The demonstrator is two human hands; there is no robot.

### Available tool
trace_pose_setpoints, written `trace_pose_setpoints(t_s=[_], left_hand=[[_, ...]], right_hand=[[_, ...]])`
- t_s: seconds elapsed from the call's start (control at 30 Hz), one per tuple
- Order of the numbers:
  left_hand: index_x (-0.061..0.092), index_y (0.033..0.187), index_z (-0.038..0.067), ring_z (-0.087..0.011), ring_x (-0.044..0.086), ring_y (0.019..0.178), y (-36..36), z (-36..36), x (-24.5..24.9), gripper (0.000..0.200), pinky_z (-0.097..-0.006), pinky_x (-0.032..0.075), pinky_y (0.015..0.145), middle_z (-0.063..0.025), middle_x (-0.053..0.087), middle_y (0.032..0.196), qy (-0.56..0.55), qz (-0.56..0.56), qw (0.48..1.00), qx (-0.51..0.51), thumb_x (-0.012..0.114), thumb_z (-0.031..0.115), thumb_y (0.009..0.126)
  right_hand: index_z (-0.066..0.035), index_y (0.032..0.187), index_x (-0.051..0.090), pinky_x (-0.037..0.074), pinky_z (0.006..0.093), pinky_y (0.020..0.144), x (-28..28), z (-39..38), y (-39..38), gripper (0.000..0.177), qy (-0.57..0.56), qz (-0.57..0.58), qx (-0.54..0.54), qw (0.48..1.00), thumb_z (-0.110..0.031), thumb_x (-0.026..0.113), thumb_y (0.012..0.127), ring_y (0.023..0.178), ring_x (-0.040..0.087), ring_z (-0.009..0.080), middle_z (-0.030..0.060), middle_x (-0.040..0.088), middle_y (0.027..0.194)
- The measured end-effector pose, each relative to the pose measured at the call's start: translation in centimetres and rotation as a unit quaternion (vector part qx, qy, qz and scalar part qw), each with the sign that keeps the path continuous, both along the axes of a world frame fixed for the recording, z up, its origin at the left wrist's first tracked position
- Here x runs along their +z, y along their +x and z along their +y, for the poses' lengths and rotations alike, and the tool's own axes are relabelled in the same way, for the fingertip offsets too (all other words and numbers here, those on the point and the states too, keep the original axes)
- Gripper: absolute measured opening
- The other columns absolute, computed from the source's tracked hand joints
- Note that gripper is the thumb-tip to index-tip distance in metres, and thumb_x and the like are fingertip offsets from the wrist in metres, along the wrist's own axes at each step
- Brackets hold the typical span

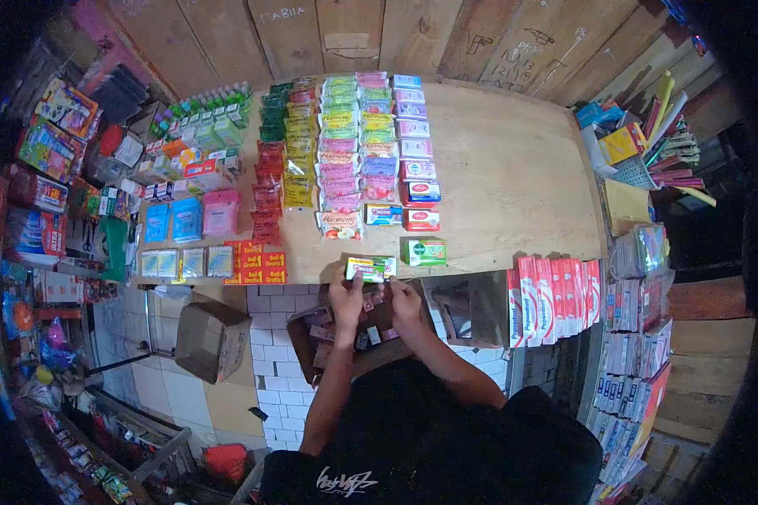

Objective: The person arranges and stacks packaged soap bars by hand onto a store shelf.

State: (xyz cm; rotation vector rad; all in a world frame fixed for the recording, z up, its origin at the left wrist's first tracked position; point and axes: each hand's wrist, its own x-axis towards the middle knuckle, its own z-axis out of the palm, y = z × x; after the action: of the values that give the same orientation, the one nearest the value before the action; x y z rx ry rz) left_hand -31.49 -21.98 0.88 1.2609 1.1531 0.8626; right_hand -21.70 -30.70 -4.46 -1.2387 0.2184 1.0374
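A small green-and-white soap box (381,268) is at the front edge of the wooden shelf. My left hand (345,299) grips its left end, thumb over the face. Curled at its lower right corner are the fingers of my right hand (403,301). Just to the right lies a green soap box (425,251). Behind it are a blue-and-white soap box (384,215) and a red-and-white soap box (422,220), at the front of columns of soaps. Below my hands, an open carton (300,326) holds several loose soap boxes.
Wrapped Harmony soaps (340,225) run back in columns on the wooden shelf (514,185). Red-and-white toothpaste boxes (552,299) stand at the front right. Pink packs (221,213) and small boxes fill the left side. An empty-looking cardboard box (210,341) sits below, at left.
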Motion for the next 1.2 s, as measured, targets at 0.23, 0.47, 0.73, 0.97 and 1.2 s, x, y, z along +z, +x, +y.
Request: trace_pose_setpoints(t_s=[0.23, 0.47, 0.73, 0.97, 1.2], left_hand=[[0.061, 0.107, -0.003, -0.0393, 0.064, 0.084, 1.9, -0.8, 3.8, 0.025, -0.0424, 0.049, 0.076, -0.0232, 0.065, 0.089, 0.060, 0.140, 0.988, -0.021, 0.062, 0.014, 0.090], [0.059, 0.113, -0.003, -0.0420, 0.065, 0.077, 4.2, -0.2, 1.0, 0.026, -0.0471, 0.049, 0.069, -0.0270, 0.065, 0.085, 0.224, 0.143, 0.963, 0.036, 0.054, 0.014, 0.094], [0.065, 0.109, 0.000, -0.0350, 0.057, 0.099, 5.3, 2.0, 0.6, 0.027, -0.0436, 0.042, 0.091, -0.0184, 0.065, 0.104, 0.299, 0.156, 0.938, 0.075, 0.062, 0.003, 0.082], [0.063, 0.087, 0.001, -0.0325, 0.058, 0.091, 5.5, 1.5, 1.1, 0.013, -0.0424, 0.044, 0.084, -0.0130, 0.061, 0.085, 0.163, 0.033, 0.981, 0.097, 0.071, 0.004, 0.076], [0.058, 0.079, 0.001, -0.0326, 0.057, 0.078, 5.6, 1.5, 2.6, 0.017, -0.0431, 0.044, 0.068, -0.0138, 0.059, 0.078, 0.259, 0.156, 0.951, 0.067, 0.073, 0.005, 0.073]], right_hand=[[0.003, 0.120, 0.058, 0.048, 0.0261, 0.073, 1.6, -0.7, -0.6, 0.034, -0.007, -0.205, 0.039, 0.978, -0.020, 0.059, 0.095, 0.081, 0.059, 0.0101, 0.0070, 0.067, 0.097], [-0.001, 0.135, 0.049, 0.047, 0.0224, 0.071, 2.4, 1.3, -0.2, 0.040, 0.026, -0.243, 0.085, 0.966, -0.009, 0.054, 0.096, 0.088, 0.055, 0.0069, 0.0039, 0.062, 0.106], [-0.001, 0.140, 0.042, 0.046, 0.0212, 0.057, 4.1, 2.6, 0.0, 0.047, -0.011, -0.296, 0.121, 0.947, -0.010, 0.055, 0.096, 0.072, 0.057, 0.0067, 0.0004, 0.062, 0.087], [0.003, 0.130, 0.048, 0.048, 0.0389, 0.082, 12.7, 1.2, 4.4, 0.056, -0.066, -0.631, 0.276, 0.722, -0.009, 0.069, 0.080, 0.097, 0.059, 0.0284, 0.0174, 0.061, 0.112], [-0.003, 0.126, 0.051, 0.039, 0.0398, 0.089, 10.9, 5.9, 8.3, 0.058, -0.117, -0.846, 0.405, 0.326, -0.022, 0.070, 0.074, 0.113, 0.048, 0.0266, 0.0122, 0.052, 0.127]])
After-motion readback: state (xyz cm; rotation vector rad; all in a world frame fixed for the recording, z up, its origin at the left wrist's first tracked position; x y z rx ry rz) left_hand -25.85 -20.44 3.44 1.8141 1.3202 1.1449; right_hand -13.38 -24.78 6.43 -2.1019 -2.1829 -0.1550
